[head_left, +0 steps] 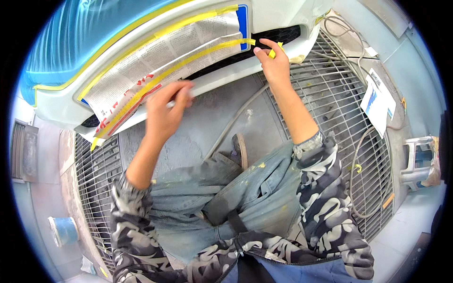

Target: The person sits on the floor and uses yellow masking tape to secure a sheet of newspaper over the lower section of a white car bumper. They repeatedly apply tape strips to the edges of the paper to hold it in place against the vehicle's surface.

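Note:
A sheet of newspaper [188,42] covers a blue-edged plate on a white car bumper [264,21]. Yellow masking tape [191,57] runs along the sheet's upper edge and across its lower part; the lower strip's right end lies over the plate's blue edge. My left hand [165,106] is in front of the sheet's lower part, fingers curled and smeared by motion, so I cannot make out whether it touches anything. Beside the strip's right end, my right hand [276,63] is closed on a small piece of yellow tape [274,51].
Blue plastic film [85,42] drapes the car above a taped edge. Metal floor grating [325,94] lies on both sides, with a hose [236,118] between. White sheets [377,101] and a plastic stool [417,162] are at right, a blue-and-white bucket [64,231] at lower left.

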A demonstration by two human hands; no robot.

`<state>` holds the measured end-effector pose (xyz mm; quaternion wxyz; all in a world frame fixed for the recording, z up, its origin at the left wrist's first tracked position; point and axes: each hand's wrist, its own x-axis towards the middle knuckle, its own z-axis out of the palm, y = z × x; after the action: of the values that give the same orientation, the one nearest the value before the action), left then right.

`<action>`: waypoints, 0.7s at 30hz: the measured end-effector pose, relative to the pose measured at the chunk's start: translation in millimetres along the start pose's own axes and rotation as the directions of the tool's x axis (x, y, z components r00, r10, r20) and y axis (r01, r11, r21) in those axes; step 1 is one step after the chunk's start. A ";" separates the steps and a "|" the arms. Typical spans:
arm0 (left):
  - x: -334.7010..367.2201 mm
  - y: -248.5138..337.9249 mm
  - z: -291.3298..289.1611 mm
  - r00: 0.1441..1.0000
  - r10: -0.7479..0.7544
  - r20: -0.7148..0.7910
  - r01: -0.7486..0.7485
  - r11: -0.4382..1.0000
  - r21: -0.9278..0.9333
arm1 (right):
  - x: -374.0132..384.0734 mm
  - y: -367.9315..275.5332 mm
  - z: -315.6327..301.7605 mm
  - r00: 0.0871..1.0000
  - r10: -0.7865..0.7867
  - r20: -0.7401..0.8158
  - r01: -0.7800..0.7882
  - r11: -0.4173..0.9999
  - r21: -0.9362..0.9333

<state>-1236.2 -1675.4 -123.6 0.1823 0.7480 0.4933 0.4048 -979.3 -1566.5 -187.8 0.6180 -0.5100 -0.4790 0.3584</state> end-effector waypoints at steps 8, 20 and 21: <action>-83.6 -14.3 -144.3 0.872 0.268 -0.409 0.135 0.673 0.727 | -2.9 -1.4 31.9 0.999 0.043 0.017 -0.046 0.979 0.199; -142.0 -139.4 -186.9 0.930 -0.114 -0.350 0.288 0.819 0.497 | -40.8 15.6 18.2 0.963 -0.214 0.165 0.245 0.948 -0.204; -146.1 -160.6 -189.8 0.942 -0.104 -0.318 0.246 0.860 0.447 | -40.9 19.4 12.1 0.952 -0.217 0.215 0.251 0.957 -0.144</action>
<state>-1507.3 -1757.1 -178.8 -0.0450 0.6556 0.6657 0.3536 -1001.6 -1596.8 -215.7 0.5601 -0.4620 -0.6239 0.2892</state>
